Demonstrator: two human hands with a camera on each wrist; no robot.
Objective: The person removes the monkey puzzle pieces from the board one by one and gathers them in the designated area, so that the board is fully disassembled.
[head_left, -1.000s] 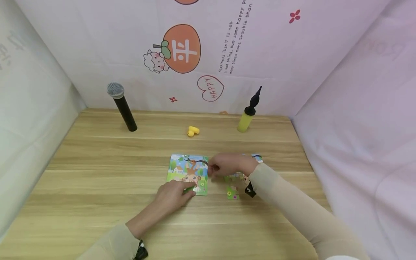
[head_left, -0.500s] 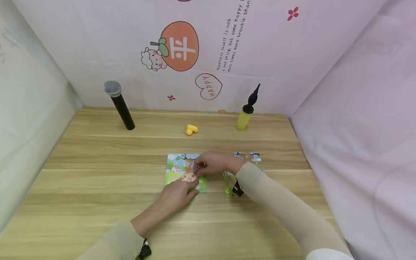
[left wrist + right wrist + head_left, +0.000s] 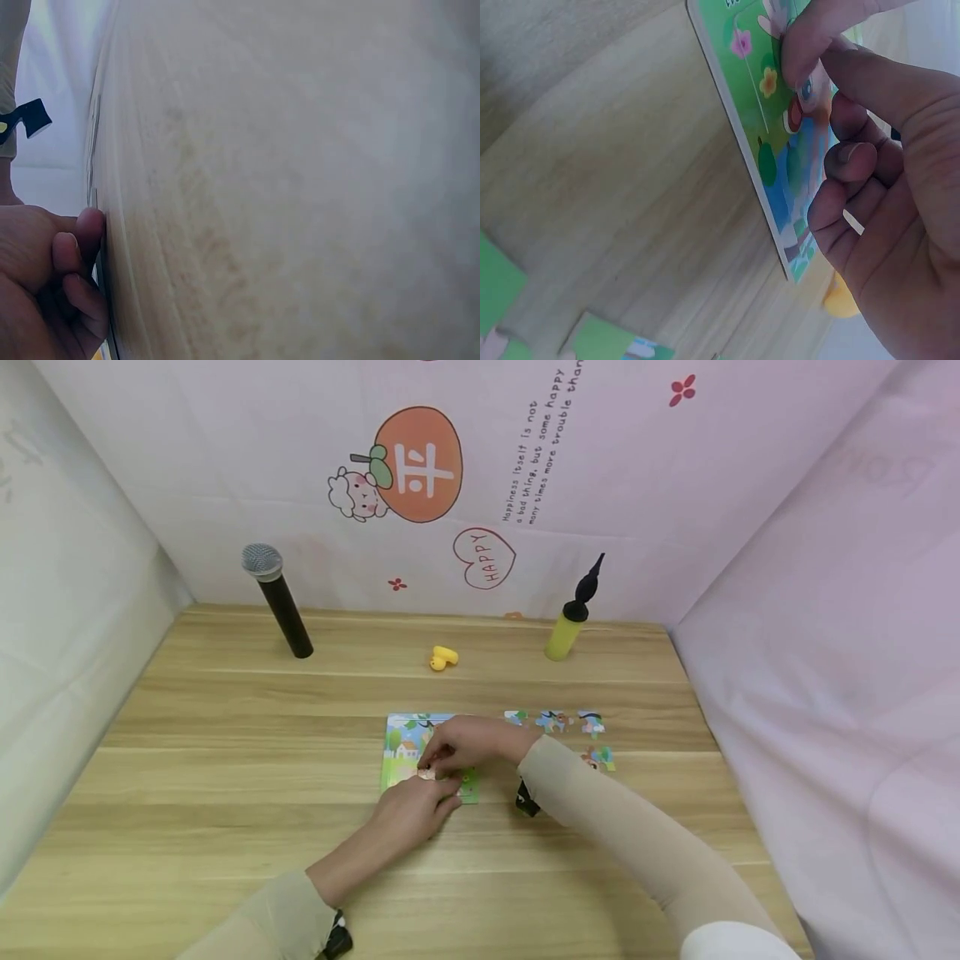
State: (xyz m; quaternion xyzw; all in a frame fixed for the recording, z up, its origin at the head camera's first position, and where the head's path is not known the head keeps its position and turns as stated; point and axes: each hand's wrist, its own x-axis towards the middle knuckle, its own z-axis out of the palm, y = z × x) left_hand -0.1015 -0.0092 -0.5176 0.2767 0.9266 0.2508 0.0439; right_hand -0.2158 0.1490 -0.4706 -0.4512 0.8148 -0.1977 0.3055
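While both arms reach in over the wooden bench point(image 3: 225, 760), the head view shows the two hands meeting on the puzzle board point(image 3: 401, 745), which lies flat near the middle of the bench. The left hand point(image 3: 414, 810) comes in from the near side, its fingers stretched forward and pressing on the board's near edge. The right hand point(image 3: 468, 743) lies across the board from the right, fingers bent down, pinching a small puzzle piece point(image 3: 427, 773) against the picture just beside the left fingertips. Loose puzzle pieces point(image 3: 555, 721) sit in a row to the right of the board, a few more point(image 3: 602, 758) a little nearer. Far back stand a black microphone point(image 3: 276, 600) on the left, a small yellow toy point(image 3: 442, 657) in the middle and a yellow pump point(image 3: 572, 617) on the right.

Over to the left wrist view: the left hand point(image 3: 45, 292) is low in the corner, fingertips against the bench point(image 3: 300, 187); the rest is blurred wood grain.

Now the right wrist view: the right hand point(image 3: 870, 195) fills the right side, thumb and forefinger closed together on the colourful board point(image 3: 769, 150), the other fingers curled. The piece itself is hidden between them. Green loose pieces point(image 3: 502, 292) show at the bottom left.
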